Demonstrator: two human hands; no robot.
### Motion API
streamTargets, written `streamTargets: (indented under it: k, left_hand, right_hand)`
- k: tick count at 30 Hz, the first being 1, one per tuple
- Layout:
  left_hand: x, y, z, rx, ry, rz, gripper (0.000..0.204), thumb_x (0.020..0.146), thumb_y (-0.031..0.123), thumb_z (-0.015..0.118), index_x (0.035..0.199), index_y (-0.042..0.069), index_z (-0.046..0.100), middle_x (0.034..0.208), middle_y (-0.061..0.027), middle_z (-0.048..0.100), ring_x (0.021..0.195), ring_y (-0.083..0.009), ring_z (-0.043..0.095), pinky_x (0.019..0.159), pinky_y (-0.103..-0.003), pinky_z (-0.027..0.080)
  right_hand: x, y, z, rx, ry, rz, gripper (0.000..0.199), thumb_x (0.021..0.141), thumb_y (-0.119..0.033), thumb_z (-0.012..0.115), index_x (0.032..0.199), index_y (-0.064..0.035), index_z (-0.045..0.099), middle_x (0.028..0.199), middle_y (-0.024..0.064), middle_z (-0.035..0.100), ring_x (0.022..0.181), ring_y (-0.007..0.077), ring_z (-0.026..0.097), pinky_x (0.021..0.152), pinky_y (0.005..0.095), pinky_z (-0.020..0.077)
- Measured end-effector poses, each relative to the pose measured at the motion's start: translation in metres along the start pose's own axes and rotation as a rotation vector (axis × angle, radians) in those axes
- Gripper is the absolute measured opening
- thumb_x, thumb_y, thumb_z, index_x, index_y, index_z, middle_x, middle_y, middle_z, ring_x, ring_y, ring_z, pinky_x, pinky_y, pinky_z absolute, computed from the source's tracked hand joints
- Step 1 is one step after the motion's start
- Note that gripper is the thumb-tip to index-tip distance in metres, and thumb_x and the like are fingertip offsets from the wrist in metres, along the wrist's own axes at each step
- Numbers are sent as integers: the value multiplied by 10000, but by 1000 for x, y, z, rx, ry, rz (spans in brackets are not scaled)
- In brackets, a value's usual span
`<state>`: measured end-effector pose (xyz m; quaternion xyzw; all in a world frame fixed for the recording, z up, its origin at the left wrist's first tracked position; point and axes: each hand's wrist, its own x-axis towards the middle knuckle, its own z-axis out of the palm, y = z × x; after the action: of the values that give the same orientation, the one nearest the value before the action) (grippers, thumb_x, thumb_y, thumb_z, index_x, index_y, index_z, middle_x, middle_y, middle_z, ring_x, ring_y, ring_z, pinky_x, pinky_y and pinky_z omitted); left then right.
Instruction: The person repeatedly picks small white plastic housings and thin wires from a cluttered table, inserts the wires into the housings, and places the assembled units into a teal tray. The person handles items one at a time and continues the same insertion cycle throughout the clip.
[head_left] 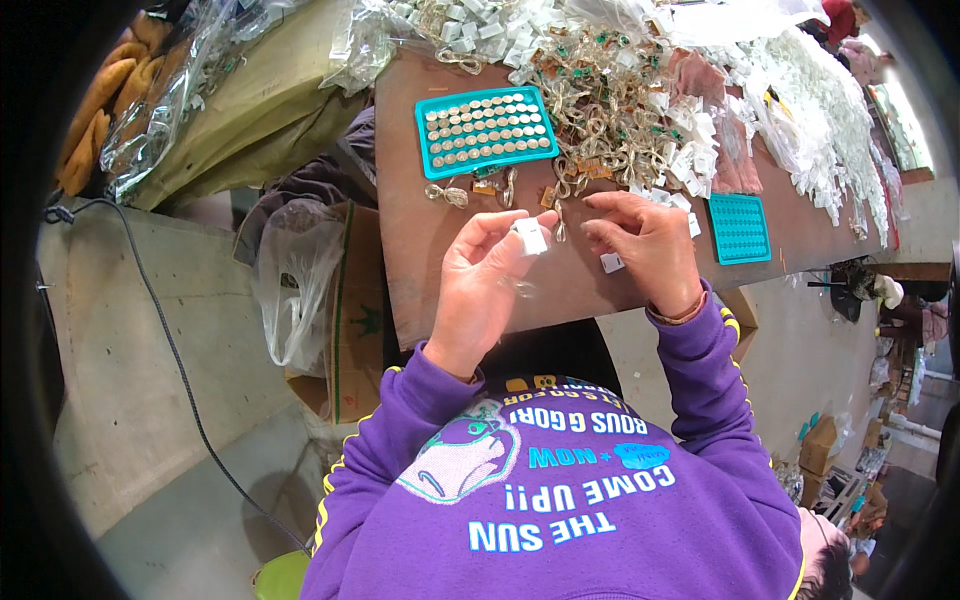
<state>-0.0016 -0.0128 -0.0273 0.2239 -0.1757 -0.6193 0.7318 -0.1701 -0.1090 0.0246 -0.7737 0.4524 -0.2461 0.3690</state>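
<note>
My left hand (pixel 480 275) pinches a small white plastic case (pixel 531 238) between thumb and fingers, above the brown table near its front edge. To its right, my right hand (pixel 652 245) is curved with thumb and forefinger apart; I see nothing between them. Another white case (pixel 612 262) lies below the right fingers. Just beyond both hands lie coiled pale wires (pixel 447 195) and small orange-brown circuit pieces. A teal tray (pixel 486 172) holding rows of round silver cells stands further back on the left.
A large heap of wire coils with circuit pieces (pixel 610 110) and white cases covers the table's far side. At the right sits a second teal tray (pixel 740 228), beside a pink cloth (pixel 735 150) and a pile of clear plastic pieces (pixel 820 120). A cardboard box (pixel 355 320) stands left of the table.
</note>
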Motion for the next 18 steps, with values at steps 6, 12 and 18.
streamTargets:
  k: [6,12,18]
  left_hand:
    - [-1,2,-3,11,-43,-22,238,984,122,563,1177,-18,547,1133,-174,637,1126,-315,621,993,-410,507]
    - [-2,4,-2,30,-51,-61,267,994,166,555,1185,-21,542,1105,-147,647,1013,-281,665,916,-403,545]
    - [-1,3,-3,9,-42,-65,258,995,155,553,1184,-21,544,1090,-133,654,1006,-263,669,905,-393,556]
  right_hand:
    - [-1,-11,9,406,-29,72,82,902,-8,629,971,36,639,837,92,722,750,106,674,690,236,544]
    - [-1,-23,24,739,-90,27,77,930,-46,616,968,14,585,1096,172,677,992,167,645,882,294,510]
    - [-5,-29,37,789,-84,44,56,916,-53,625,926,-1,606,1226,186,626,1070,183,608,954,320,463]
